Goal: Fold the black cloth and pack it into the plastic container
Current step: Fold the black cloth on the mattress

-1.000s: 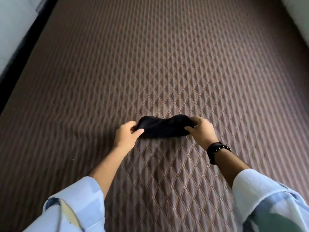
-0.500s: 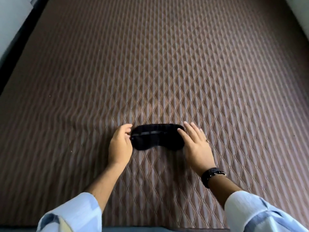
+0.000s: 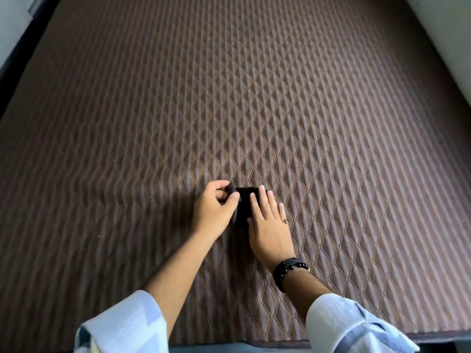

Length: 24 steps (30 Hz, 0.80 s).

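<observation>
The black cloth (image 3: 245, 203) is a small dark bundle lying on the brown quilted surface (image 3: 254, 98) near its front middle. My left hand (image 3: 215, 210) pinches the cloth's left end between thumb and fingers and holds it lifted over the rest. My right hand (image 3: 269, 222) lies flat, fingers spread, pressing on the right part of the cloth. Most of the cloth is hidden under both hands. No plastic container is in view.
The quilted surface stretches far ahead and to both sides. A dark edge and a pale wall (image 3: 12, 26) run along the left. Another pale wall (image 3: 448, 34) borders the right. The surface's front edge (image 3: 254, 343) lies close to my body.
The cloth was stretched out wide between my hands. Now my left hand has brought its left end over toward the right, and my right hand has slid onto the cloth, which looks much shorter.
</observation>
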Each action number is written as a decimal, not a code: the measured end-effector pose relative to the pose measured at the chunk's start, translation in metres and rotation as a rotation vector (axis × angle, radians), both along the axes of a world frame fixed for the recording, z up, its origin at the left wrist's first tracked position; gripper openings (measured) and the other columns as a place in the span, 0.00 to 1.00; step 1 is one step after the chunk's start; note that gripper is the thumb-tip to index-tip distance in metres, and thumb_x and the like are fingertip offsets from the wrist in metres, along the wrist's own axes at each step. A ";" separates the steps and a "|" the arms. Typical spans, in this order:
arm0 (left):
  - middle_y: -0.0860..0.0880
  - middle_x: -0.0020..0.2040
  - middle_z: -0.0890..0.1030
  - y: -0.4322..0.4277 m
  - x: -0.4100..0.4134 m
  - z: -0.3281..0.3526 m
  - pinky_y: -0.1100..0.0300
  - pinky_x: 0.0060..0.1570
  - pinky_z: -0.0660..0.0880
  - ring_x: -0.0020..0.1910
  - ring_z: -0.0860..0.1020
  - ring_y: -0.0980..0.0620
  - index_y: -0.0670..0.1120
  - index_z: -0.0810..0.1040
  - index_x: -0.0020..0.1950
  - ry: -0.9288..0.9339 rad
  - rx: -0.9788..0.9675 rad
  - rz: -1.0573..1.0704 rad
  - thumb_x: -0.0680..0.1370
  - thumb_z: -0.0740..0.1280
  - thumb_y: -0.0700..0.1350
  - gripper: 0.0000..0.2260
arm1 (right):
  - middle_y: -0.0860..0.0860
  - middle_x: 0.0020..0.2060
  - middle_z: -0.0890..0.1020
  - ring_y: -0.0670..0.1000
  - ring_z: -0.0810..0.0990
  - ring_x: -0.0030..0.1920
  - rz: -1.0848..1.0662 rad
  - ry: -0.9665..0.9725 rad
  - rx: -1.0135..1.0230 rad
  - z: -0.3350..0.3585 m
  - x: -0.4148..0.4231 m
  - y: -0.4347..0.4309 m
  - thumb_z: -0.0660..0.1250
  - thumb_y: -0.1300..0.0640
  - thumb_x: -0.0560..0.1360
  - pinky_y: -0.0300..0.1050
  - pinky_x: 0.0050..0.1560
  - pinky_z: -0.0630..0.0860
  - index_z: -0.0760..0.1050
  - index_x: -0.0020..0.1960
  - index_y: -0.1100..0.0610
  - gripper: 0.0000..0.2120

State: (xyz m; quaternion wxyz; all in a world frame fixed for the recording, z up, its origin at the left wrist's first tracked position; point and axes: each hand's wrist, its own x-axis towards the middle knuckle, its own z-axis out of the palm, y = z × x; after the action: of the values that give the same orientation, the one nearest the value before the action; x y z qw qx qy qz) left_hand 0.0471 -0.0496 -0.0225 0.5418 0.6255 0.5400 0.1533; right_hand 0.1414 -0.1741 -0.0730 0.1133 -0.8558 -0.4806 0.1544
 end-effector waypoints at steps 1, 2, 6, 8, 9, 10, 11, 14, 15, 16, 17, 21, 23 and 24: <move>0.56 0.48 0.83 -0.006 0.010 0.004 0.60 0.52 0.78 0.49 0.83 0.53 0.52 0.79 0.64 0.030 0.047 -0.042 0.77 0.73 0.48 0.15 | 0.54 0.82 0.50 0.58 0.48 0.82 -0.027 0.011 -0.024 -0.001 0.001 -0.005 0.54 0.56 0.82 0.60 0.79 0.50 0.52 0.82 0.56 0.29; 0.57 0.47 0.82 -0.011 0.019 0.008 0.60 0.50 0.78 0.48 0.83 0.53 0.52 0.79 0.64 0.061 0.091 -0.087 0.77 0.73 0.49 0.16 | 0.53 0.82 0.49 0.57 0.47 0.82 -0.025 0.031 -0.046 -0.003 0.003 -0.009 0.53 0.58 0.82 0.60 0.80 0.49 0.51 0.82 0.57 0.30; 0.52 0.59 0.84 -0.027 0.045 0.013 0.50 0.61 0.80 0.58 0.84 0.47 0.50 0.75 0.70 0.227 0.127 -0.361 0.79 0.71 0.51 0.20 | 0.49 0.82 0.55 0.49 0.52 0.81 -0.102 0.300 0.175 0.000 0.012 -0.023 0.54 0.61 0.82 0.48 0.79 0.56 0.60 0.80 0.51 0.27; 0.52 0.66 0.83 -0.029 0.044 0.008 0.47 0.66 0.77 0.64 0.81 0.46 0.51 0.73 0.73 0.302 0.096 -0.480 0.82 0.67 0.49 0.19 | 0.53 0.75 0.70 0.48 0.68 0.74 -0.401 0.375 0.415 0.004 0.019 -0.027 0.55 0.59 0.81 0.47 0.75 0.65 0.71 0.71 0.54 0.20; 0.52 0.68 0.83 -0.030 0.042 0.005 0.46 0.68 0.76 0.67 0.80 0.47 0.50 0.72 0.74 0.301 0.085 -0.526 0.83 0.65 0.47 0.18 | 0.55 0.67 0.77 0.50 0.76 0.66 -0.558 0.435 0.476 0.007 0.022 -0.027 0.55 0.58 0.81 0.53 0.70 0.72 0.74 0.66 0.56 0.17; 0.52 0.69 0.82 -0.029 0.038 0.002 0.47 0.69 0.75 0.68 0.79 0.47 0.50 0.72 0.75 0.284 0.081 -0.556 0.84 0.63 0.44 0.19 | 0.55 0.59 0.82 0.52 0.81 0.58 -0.678 0.532 0.479 0.010 0.025 -0.023 0.57 0.55 0.82 0.57 0.64 0.77 0.76 0.62 0.55 0.14; 0.53 0.69 0.83 -0.028 0.034 -0.001 0.48 0.70 0.74 0.69 0.79 0.48 0.49 0.72 0.76 0.271 0.087 -0.568 0.84 0.62 0.42 0.19 | 0.53 0.52 0.84 0.53 0.83 0.52 -0.741 0.612 0.421 0.015 0.028 -0.017 0.60 0.50 0.81 0.58 0.57 0.80 0.77 0.58 0.53 0.11; 0.53 0.64 0.85 -0.021 0.022 -0.009 0.57 0.69 0.72 0.67 0.79 0.52 0.48 0.73 0.75 0.235 0.128 -0.538 0.84 0.61 0.39 0.19 | 0.46 0.44 0.82 0.51 0.82 0.47 -0.669 0.676 0.161 0.026 0.041 0.005 0.68 0.40 0.74 0.48 0.50 0.79 0.76 0.53 0.52 0.16; 0.52 0.64 0.86 -0.020 0.019 -0.011 0.59 0.67 0.71 0.65 0.80 0.52 0.48 0.73 0.75 0.213 0.107 -0.520 0.84 0.62 0.38 0.19 | 0.47 0.45 0.81 0.51 0.81 0.48 -0.634 0.659 0.080 0.028 0.044 0.010 0.70 0.43 0.74 0.46 0.50 0.78 0.77 0.54 0.54 0.17; 0.50 0.63 0.86 -0.020 0.017 -0.012 0.59 0.66 0.72 0.62 0.81 0.51 0.47 0.74 0.74 0.189 0.084 -0.478 0.84 0.62 0.38 0.19 | 0.51 0.45 0.82 0.53 0.81 0.48 -0.615 0.646 0.029 0.030 0.047 0.015 0.71 0.48 0.74 0.47 0.51 0.78 0.78 0.54 0.57 0.15; 0.48 0.63 0.85 -0.021 0.016 -0.014 0.56 0.65 0.75 0.59 0.81 0.50 0.46 0.74 0.73 0.174 0.079 -0.392 0.83 0.64 0.38 0.18 | 0.54 0.43 0.83 0.55 0.82 0.46 -0.627 0.668 0.011 0.031 0.049 0.017 0.70 0.53 0.75 0.51 0.51 0.80 0.79 0.51 0.60 0.10; 0.44 0.71 0.77 -0.031 0.015 -0.004 0.48 0.66 0.76 0.66 0.79 0.43 0.46 0.68 0.78 0.212 -0.050 0.053 0.80 0.72 0.49 0.28 | 0.54 0.29 0.74 0.50 0.74 0.27 -0.850 1.079 0.238 0.053 0.048 -0.001 0.64 0.64 0.78 0.48 0.32 0.73 0.72 0.39 0.58 0.09; 0.44 0.71 0.77 -0.044 0.022 0.009 0.50 0.62 0.75 0.67 0.79 0.42 0.47 0.66 0.80 0.056 -0.438 0.096 0.80 0.71 0.55 0.32 | 0.52 0.28 0.68 0.47 0.68 0.23 -0.931 1.258 0.385 0.070 0.045 -0.021 0.62 0.66 0.78 0.43 0.29 0.65 0.68 0.38 0.57 0.12; 0.44 0.68 0.80 -0.054 0.026 0.018 0.49 0.60 0.76 0.63 0.81 0.43 0.46 0.69 0.77 -0.025 -0.603 0.079 0.80 0.71 0.56 0.29 | 0.51 0.28 0.67 0.46 0.67 0.22 -0.943 1.299 0.427 0.080 0.044 -0.034 0.62 0.67 0.79 0.41 0.29 0.63 0.67 0.38 0.56 0.12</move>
State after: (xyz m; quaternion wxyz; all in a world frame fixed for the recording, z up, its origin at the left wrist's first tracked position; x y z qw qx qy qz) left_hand 0.0734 -0.1031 -0.0044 0.7032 0.4132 0.5784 0.0145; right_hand 0.1851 -0.2080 0.0068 0.5809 -0.6681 0.0704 0.4596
